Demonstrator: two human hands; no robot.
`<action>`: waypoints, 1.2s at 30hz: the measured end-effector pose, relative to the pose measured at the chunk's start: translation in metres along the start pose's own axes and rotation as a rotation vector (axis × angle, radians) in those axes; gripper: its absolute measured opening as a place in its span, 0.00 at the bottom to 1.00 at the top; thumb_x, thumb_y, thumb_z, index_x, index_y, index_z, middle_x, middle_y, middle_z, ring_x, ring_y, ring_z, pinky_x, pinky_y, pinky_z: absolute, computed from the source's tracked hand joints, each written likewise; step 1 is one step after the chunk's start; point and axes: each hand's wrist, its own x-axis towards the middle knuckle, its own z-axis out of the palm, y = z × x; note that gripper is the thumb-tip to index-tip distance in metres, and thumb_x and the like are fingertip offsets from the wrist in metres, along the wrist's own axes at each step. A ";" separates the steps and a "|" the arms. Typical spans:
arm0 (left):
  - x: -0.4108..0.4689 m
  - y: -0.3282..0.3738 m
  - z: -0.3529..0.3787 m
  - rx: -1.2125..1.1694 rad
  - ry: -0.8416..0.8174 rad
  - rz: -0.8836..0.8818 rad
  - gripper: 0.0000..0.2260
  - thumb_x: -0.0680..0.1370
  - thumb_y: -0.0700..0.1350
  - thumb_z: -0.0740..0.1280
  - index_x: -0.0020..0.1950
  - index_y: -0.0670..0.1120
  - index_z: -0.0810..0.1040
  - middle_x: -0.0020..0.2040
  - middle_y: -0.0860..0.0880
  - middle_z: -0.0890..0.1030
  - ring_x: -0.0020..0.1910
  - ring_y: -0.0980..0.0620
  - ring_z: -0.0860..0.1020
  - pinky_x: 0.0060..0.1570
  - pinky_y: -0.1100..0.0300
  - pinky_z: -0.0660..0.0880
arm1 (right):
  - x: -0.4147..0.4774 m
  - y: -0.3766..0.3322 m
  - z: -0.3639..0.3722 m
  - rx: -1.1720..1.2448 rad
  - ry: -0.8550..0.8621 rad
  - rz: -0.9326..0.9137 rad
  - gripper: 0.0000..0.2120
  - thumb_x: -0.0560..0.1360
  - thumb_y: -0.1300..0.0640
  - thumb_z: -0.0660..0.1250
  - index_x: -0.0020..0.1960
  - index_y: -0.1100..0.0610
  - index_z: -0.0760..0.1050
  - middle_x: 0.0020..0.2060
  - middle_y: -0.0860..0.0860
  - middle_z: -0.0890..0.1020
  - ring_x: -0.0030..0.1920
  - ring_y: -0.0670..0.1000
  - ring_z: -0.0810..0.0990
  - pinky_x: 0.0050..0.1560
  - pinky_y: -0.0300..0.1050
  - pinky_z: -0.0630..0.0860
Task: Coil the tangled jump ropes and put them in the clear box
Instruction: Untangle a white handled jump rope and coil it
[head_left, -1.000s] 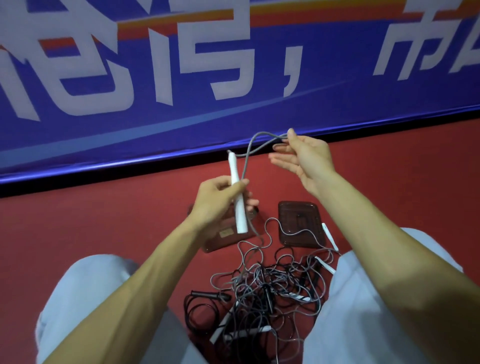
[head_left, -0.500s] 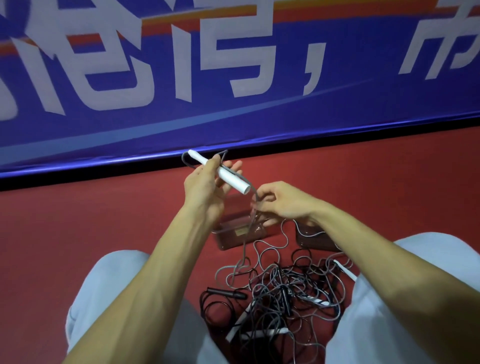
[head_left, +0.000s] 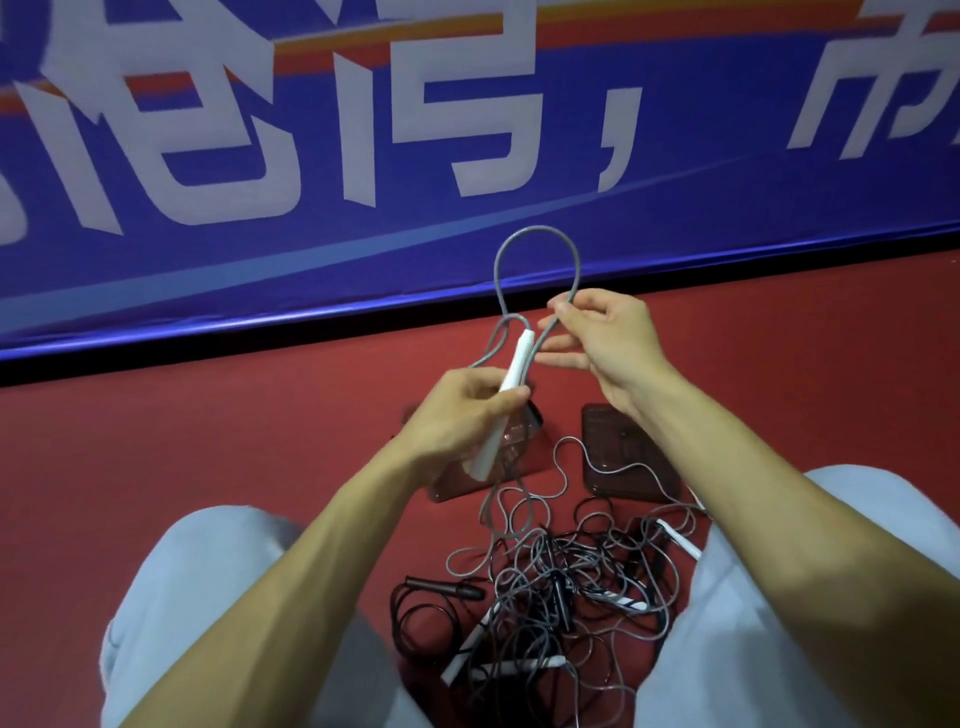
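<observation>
My left hand (head_left: 457, 415) grips a white jump-rope handle (head_left: 511, 371), held upright and tilted. Its grey cord (head_left: 535, 231) rises in a loop above both hands. My right hand (head_left: 605, 338) pinches that cord at the loop's right side. Below, between my knees, lies a tangle of grey and black ropes (head_left: 566, 587) with white handles (head_left: 470, 657) and a black handle (head_left: 447, 587). The clear brownish box (head_left: 519, 457) sits on the floor behind my left hand, partly hidden. Its lid (head_left: 623, 457) lies flat to the right.
The floor (head_left: 208, 441) is red. A blue banner wall (head_left: 311, 234) with large white characters stands just beyond the box. My knees in light trousers (head_left: 208, 597) flank the rope pile on both sides.
My right hand rose from the cord near the box and pulled the grey cord up into a tall loop. My left hand turned the white handle from slanting sideways to nearly upright.
</observation>
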 end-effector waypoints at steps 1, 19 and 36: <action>-0.001 0.001 0.004 -0.024 -0.042 -0.014 0.08 0.80 0.41 0.65 0.52 0.36 0.79 0.36 0.47 0.76 0.31 0.55 0.73 0.28 0.67 0.68 | 0.001 -0.002 -0.002 0.028 0.019 0.006 0.04 0.80 0.64 0.62 0.50 0.64 0.75 0.38 0.57 0.80 0.27 0.47 0.81 0.30 0.41 0.80; 0.010 0.019 -0.007 -0.813 0.304 -0.010 0.06 0.81 0.36 0.61 0.45 0.36 0.74 0.38 0.41 0.84 0.42 0.41 0.85 0.43 0.53 0.83 | -0.010 0.021 -0.016 -0.257 -0.460 0.335 0.10 0.78 0.67 0.61 0.53 0.59 0.79 0.45 0.56 0.81 0.41 0.50 0.74 0.43 0.39 0.72; 0.012 -0.003 0.001 -0.244 0.037 -0.027 0.06 0.80 0.41 0.66 0.52 0.38 0.78 0.41 0.43 0.81 0.44 0.44 0.80 0.54 0.41 0.78 | -0.011 0.006 -0.028 -0.076 -0.301 0.274 0.05 0.78 0.64 0.64 0.43 0.61 0.73 0.34 0.58 0.81 0.29 0.52 0.82 0.24 0.38 0.76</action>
